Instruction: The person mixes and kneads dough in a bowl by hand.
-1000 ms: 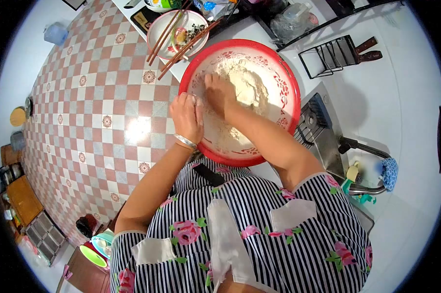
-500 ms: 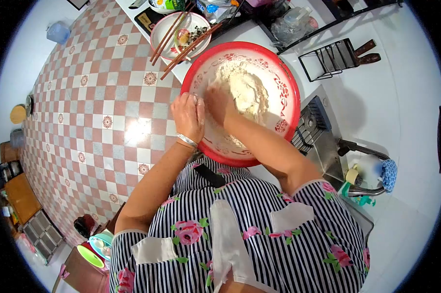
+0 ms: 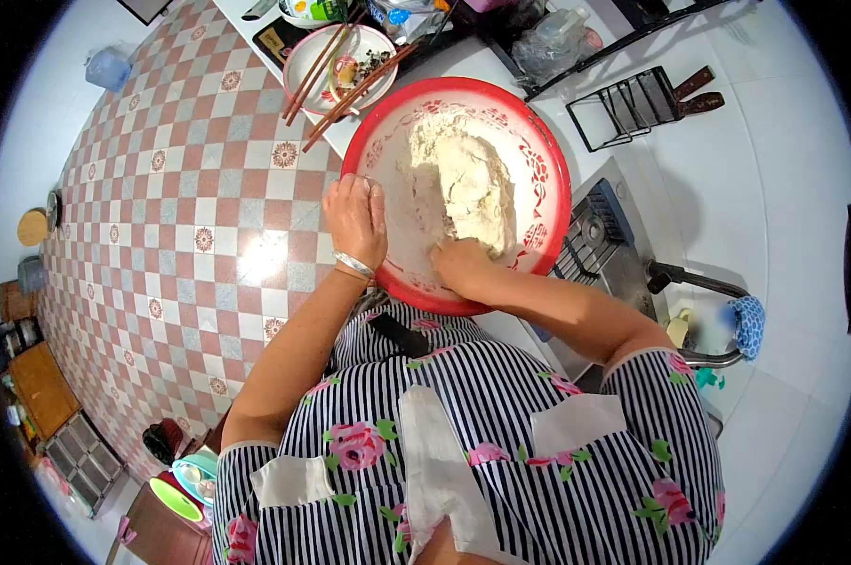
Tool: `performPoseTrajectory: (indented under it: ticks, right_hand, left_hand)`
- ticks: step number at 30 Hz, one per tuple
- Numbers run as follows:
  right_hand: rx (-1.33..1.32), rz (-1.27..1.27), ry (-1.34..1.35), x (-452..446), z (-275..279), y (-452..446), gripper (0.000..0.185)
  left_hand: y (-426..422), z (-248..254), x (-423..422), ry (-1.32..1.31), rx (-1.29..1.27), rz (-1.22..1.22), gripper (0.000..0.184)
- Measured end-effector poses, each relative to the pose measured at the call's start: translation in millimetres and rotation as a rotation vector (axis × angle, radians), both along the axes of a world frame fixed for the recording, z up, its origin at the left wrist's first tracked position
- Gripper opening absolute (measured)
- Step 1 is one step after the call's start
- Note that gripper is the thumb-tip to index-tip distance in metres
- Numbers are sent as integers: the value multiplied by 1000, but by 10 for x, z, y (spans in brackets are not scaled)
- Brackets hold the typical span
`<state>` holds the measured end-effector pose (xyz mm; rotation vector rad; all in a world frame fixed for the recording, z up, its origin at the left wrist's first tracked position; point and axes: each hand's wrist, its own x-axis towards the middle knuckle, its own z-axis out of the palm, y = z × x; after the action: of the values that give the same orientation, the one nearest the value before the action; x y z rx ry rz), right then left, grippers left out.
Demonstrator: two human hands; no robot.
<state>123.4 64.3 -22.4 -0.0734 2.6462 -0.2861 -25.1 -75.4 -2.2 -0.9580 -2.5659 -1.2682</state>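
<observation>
A large red-rimmed enamel basin [image 3: 559, 179] with a red pattern inside stands in front of me. In it lies a pale, shaggy lump of dough [image 3: 474, 188] with loose flour along its left side. My left hand [image 3: 355, 218] is closed over the basin's left rim, flour on its fingers. Inside the basin, at the near end of the dough, my right hand [image 3: 465, 267] has its fingers curled in against the lump; the fingertips are partly hidden.
Past the basin, a plate [image 3: 298, 68] holds food scraps, with brown chopsticks [image 3: 360, 89] across it. A knife rack [image 3: 623, 108] with wooden-handled knives, a gas burner [image 3: 590, 231] and a faucet [image 3: 698, 280] are to the right. Checkered floor [image 3: 228, 188] lies left of the counter.
My right hand has moved from the left side of the dough toward me, to its near end, uncovering more of the lump. My left hand stays on the rim.
</observation>
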Motion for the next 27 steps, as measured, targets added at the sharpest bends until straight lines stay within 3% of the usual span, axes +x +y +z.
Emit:
performPoseTrajectory:
  ticks: [2,5,7,8,10,11,14,18,21,23,25,27]
  right_hand:
    - [90,-66,-58,-130,-165,-128,18]
    - [-104,-89,393,-404,-696,-271,18]
    - [180,-14,192,-918,-257,-253,17]
    - [140,-254,242,-1168,-551,-106,18]
    - [200,-404,359,-1389,-450,99,19]
    - [304,-310,425,-1377,-288,263,19]
    - [237,-378,359,-1356,218,484,20]
    - [377,-566,245,-1638,269,739,22]
    - [331,-463,146,-1805,-204,543,22]
    - [430,-224,299,-1545,-751,65,20]
    - [338,12,387,-1308,-402,-156,24]
    - [245,-126,217,-1293,-221,-71,22]
  left_hand:
    - [15,-10,13,35,-2,20,7]
    - [6,-10,24,70,-2,-12,7]
    - [7,-3,12,87,-16,-28,7]
    - [3,-13,17,90,-31,-23,7]
    - [-8,-17,13,100,-49,-18,7]
    - [-9,-17,13,104,-51,-16,8]
    - [-7,-24,15,101,-28,-11,7]
    - [2,-41,7,51,-41,9,9]
    - [11,29,24,31,-74,25,9]
    - [14,11,14,42,-47,-18,7]
    - [16,13,1,69,-28,-15,7]
    - [19,20,15,106,-22,12,7]
